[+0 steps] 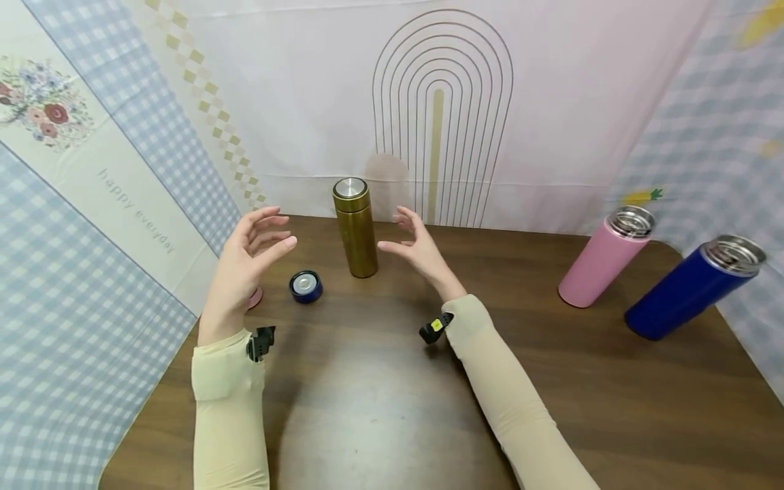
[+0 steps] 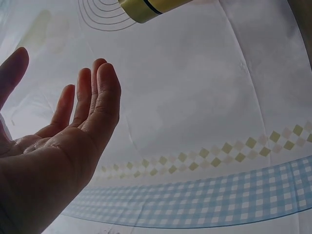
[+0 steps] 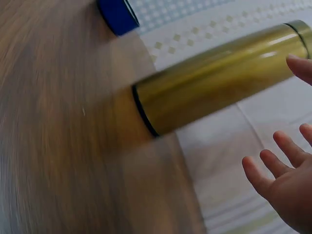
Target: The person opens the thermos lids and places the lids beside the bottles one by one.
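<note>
A gold thermos bottle with its lid on stands upright near the back of the table. To its right, my right hand is raised with the fingers spread, a small gap away from the bottle. On the other side my left hand is lifted, fingers loosely bent and holding nothing. Between the left hand and the bottle lies a dark blue lid. A pink lid is partly hidden behind the left hand. In the right wrist view the gold bottle lies beside the open fingers.
At the right stand a pink bottle and a blue bottle, both without lids. A patterned cloth hangs behind the wooden table and along its sides.
</note>
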`<action>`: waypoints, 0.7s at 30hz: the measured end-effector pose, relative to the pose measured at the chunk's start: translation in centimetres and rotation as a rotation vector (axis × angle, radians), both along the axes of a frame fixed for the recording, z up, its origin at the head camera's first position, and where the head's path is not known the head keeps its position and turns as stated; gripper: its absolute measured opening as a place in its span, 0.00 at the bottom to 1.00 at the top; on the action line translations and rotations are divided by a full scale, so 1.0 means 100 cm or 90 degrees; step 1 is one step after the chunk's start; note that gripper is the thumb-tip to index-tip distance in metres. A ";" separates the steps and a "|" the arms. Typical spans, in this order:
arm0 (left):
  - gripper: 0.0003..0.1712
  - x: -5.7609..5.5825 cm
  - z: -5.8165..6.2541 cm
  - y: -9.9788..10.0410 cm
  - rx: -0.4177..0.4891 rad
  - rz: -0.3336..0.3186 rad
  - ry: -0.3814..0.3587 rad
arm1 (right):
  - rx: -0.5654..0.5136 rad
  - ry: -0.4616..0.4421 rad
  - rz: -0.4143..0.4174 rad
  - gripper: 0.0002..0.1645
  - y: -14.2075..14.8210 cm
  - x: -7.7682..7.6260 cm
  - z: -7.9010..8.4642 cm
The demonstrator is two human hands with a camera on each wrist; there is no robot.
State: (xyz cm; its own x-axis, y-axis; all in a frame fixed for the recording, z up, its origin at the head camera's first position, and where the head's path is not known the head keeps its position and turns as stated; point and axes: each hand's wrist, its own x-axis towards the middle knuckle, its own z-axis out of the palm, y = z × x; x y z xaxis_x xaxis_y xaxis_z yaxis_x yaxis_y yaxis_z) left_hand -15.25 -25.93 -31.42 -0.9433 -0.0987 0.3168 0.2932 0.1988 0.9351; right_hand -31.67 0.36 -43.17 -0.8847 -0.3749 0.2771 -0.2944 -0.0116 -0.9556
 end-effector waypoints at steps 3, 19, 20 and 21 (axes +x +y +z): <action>0.29 -0.001 0.000 -0.001 -0.007 0.007 -0.004 | -0.004 -0.018 0.018 0.54 -0.018 -0.002 -0.004; 0.32 -0.007 -0.006 -0.003 0.020 0.008 -0.025 | 0.029 -0.131 -0.030 0.50 -0.067 -0.001 -0.027; 0.31 -0.007 -0.005 -0.004 0.021 0.007 -0.024 | 0.031 -0.129 -0.033 0.49 -0.068 -0.001 -0.027; 0.31 -0.007 -0.005 -0.005 0.021 0.007 -0.023 | 0.033 -0.126 -0.034 0.49 -0.069 -0.002 -0.027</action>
